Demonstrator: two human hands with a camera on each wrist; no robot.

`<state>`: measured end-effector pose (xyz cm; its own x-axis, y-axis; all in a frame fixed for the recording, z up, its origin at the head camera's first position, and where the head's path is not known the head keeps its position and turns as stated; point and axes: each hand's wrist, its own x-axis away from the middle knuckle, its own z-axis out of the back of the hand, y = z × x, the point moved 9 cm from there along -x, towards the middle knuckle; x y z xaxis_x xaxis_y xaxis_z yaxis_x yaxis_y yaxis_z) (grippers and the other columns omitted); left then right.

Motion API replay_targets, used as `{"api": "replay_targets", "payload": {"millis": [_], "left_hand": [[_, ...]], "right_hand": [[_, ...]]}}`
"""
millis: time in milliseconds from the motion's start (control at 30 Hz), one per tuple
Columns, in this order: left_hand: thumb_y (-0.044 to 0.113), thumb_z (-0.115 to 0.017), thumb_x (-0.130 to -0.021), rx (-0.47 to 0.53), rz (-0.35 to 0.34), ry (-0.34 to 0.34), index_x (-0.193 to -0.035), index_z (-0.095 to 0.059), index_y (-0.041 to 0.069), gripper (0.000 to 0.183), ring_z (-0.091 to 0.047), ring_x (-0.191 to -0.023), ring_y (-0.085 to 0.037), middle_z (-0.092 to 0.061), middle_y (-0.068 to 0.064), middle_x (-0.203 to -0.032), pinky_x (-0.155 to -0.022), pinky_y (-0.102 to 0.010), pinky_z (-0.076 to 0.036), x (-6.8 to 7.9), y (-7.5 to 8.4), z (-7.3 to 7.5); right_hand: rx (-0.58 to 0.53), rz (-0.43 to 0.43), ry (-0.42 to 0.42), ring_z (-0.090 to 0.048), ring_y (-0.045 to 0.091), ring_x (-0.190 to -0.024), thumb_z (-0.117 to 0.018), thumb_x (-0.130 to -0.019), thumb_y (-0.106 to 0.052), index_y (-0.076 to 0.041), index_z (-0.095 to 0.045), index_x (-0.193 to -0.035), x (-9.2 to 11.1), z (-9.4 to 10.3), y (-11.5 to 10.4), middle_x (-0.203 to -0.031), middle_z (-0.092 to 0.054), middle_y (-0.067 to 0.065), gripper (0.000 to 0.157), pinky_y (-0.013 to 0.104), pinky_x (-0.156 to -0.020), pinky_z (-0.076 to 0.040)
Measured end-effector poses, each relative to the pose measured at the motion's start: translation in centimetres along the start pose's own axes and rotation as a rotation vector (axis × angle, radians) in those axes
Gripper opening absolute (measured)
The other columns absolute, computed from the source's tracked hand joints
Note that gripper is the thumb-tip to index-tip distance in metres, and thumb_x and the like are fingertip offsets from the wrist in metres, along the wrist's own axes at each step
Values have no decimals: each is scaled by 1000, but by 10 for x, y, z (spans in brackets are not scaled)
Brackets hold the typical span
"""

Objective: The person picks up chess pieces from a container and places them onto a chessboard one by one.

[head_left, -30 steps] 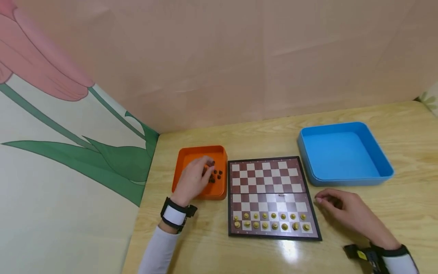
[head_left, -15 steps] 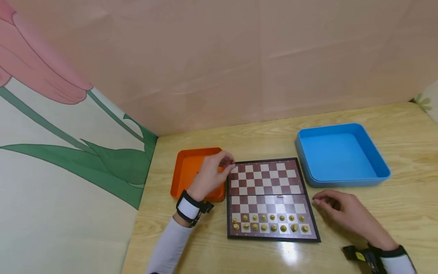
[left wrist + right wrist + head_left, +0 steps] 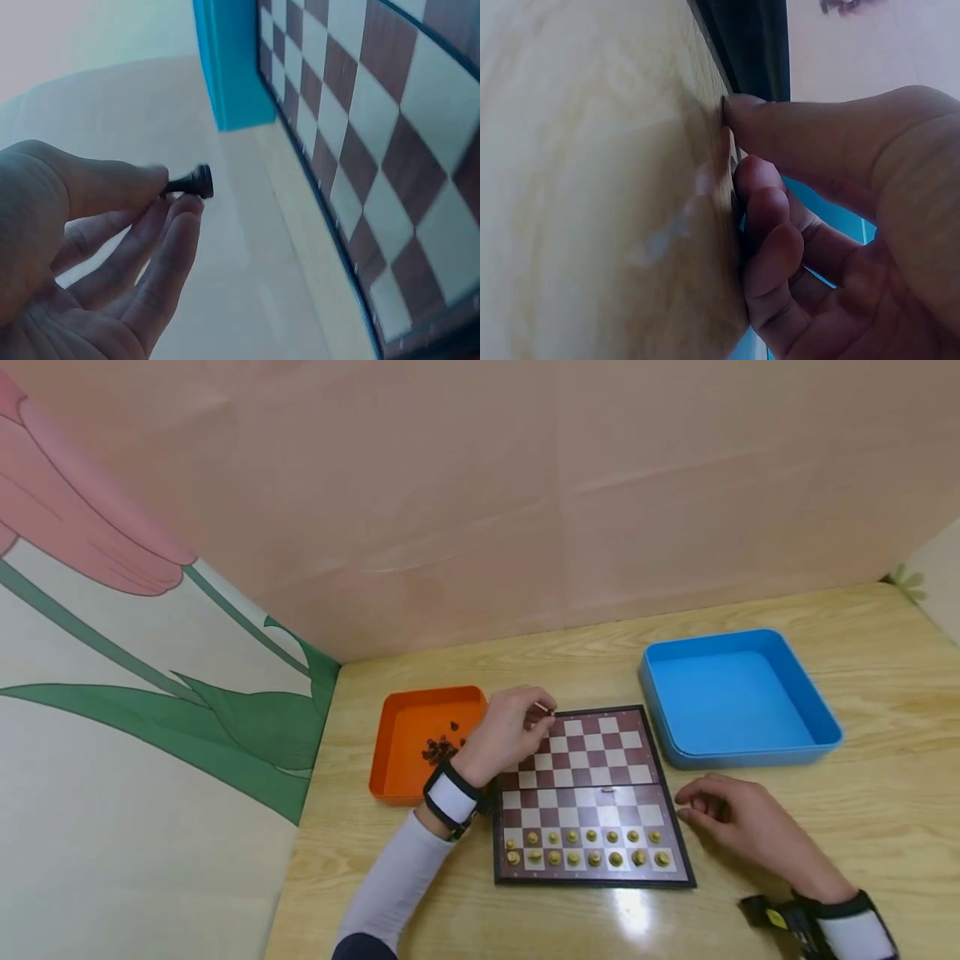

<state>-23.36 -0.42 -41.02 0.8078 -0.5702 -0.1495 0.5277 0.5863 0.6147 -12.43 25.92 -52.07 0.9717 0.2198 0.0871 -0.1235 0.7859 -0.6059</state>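
Note:
My left hand [image 3: 510, 731] pinches a dark chess piece [image 3: 198, 182] between thumb and fingers, over the far left corner of the chessboard [image 3: 600, 758]. In the left wrist view the piece lies sideways, its wide end pointing away from the fingertips; which piece it is I cannot tell. Gold chess pieces [image 3: 573, 859] stand in two rows along the near side of the board. On the table at the board's right edge rests my right hand [image 3: 738, 817], fingers loosely curled, with nothing seen in them.
Left of the board is an orange tray [image 3: 386, 752] with several dark chess pieces [image 3: 438, 750] in a heap. A blue tray [image 3: 742, 752] stands at the back right, close to the board. Behind the wooden table [image 3: 570, 646] rises a covered wall.
My left hand has come out of the orange tray with a dark chess piece and moved right, over the board's far left corner. The right hand stays at the board's right edge.

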Motion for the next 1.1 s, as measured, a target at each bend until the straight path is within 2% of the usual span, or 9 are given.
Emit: {"api": "replay_targets", "payload": {"millis": [100,267,400,467,567,667,767,933,1100], "left_hand": [[10,-73,-102,4,33,-35,-118,-73,7,16,-71,-95,-9,-76,-5,-112,-82,-17,-58,-8,0,-10],[11,-74,-102,-57,18,-67,-116,-74,8,14,-65,-85,-5,-74,1,-101,-73,-11,-53,-20,2,-24],[13,-75,-101,-90,32,-77,-115,-75,10,15,-61,-79,-6,-72,4,-95,-68,-12,-51,-24,0,-31],[13,-75,-100,-92,45,-84,-115,-76,11,15,-61,-78,-7,-72,4,-95,-67,-13,-51,-26,-2,-35],[13,-76,-100,-111,52,-93,-116,-76,12,16,-61,-79,-7,-72,4,-97,-68,-13,-51,-29,-2,-38],[15,-77,-100,-138,53,-90,-114,-77,13,14,-61,-78,-6,-74,3,-98,-67,-14,-51,-31,-3,-40],[17,-77,-100,-165,60,-86,-113,-77,15,13,-62,-78,-6,-74,3,-99,-64,-14,-51,-32,-5,-41],[19,-77,-101,-193,82,-98,-113,-78,18,13,-60,-79,-4,-74,5,-100,-63,-16,-50,-32,-12,-46],[21,-77,-101,-204,82,-100,-113,-78,19,13,-60,-79,-5,-73,7,-98,-65,-17,-50,-32,-15,-49]], "right_hand": [[3,7,-18,-50,4,-73,-84,-92,-12,-12,-78,-110,-1,-1,0,-84,-61,-8,19,23,-62,-46],[3,5,-30,-50,5,-74,-85,-92,-13,-13,-78,-110,-1,-1,1,-84,-61,-8,19,23,-62,-46],[-1,-26,-10,-54,7,-77,-78,-98,-17,-11,-78,-114,-1,1,-1,-90,-68,-6,16,22,-65,-49],[-56,-61,2,-59,10,-79,-72,-104,-21,-7,-76,-120,-1,1,-3,-97,-72,-1,21,22,-66,-52],[-219,-139,-9,-66,15,-79,-62,-110,-27,1,-67,-132,-1,-4,-3,-105,-75,7,37,26,-65,-58],[-340,-196,-27,-70,18,-76,-62,-110,-32,7,-57,-142,-2,-13,-4,-106,-74,13,51,30,-62,-61],[-350,-198,-14,-69,18,-76,-65,-109,-28,9,-51,-147,-4,-17,-6,-104,-74,12,55,30,-61,-61],[-347,-182,21,-67,18,-72,-69,-106,-19,4,-50,-151,-5,-19,-8,-98,-71,10,54,30,-60,-58],[-363,-198,20,-67,18,-70,-69,-106,-19,3,-48,-152,-4,-22,-5,-98,-70,11,55,31,-59,-58]]}}
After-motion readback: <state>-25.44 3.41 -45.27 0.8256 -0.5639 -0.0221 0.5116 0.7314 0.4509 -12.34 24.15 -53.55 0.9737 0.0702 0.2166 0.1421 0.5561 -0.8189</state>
